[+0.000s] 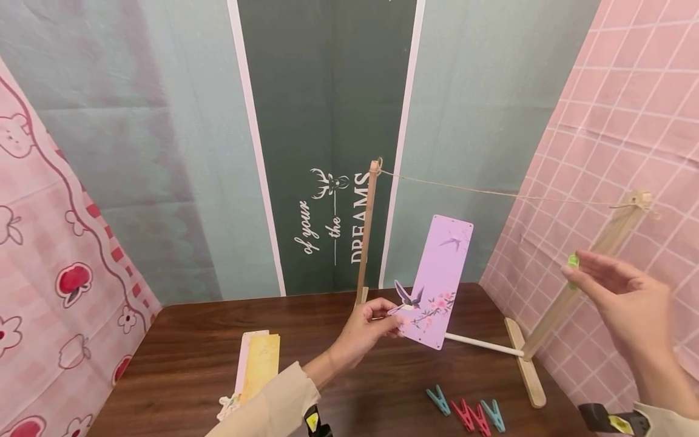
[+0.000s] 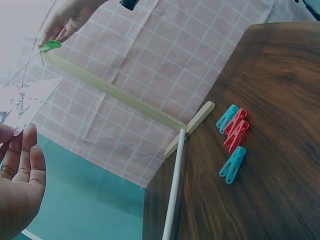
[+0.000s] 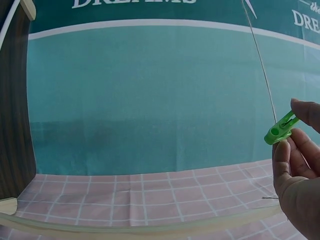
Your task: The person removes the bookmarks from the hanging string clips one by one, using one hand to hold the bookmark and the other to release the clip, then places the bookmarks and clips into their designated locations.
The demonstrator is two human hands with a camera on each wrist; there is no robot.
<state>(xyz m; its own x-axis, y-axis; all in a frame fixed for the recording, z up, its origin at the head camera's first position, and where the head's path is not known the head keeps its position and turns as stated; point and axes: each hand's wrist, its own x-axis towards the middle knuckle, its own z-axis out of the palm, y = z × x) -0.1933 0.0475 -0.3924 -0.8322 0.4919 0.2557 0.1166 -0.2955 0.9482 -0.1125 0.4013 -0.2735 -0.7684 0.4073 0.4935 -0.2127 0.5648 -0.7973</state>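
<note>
In the head view my left hand point(image 1: 363, 332) holds a long lilac card point(image 1: 441, 261) by its lower left corner. The card shows swallows and pink blossoms, and it tilts in front of the stand, its top end below the string point(image 1: 464, 186). At the right my raised right hand point(image 1: 633, 303) pinches a green clothespin point(image 1: 573, 261) between thumb and fingers, near the right post point(image 1: 614, 227). From the right wrist view, the clothespin point(image 3: 280, 131) appears side-on, with the string running behind it.
Two blue and two red clothespins point(image 1: 463, 415) lie on the dark wooden table point(image 1: 185, 358). More cards point(image 1: 262, 364), yellow and pale pink, lie at the left. The stand has a left post point(image 1: 369, 230), a white crossbar point(image 1: 483, 344) and a wooden foot point(image 1: 526, 367).
</note>
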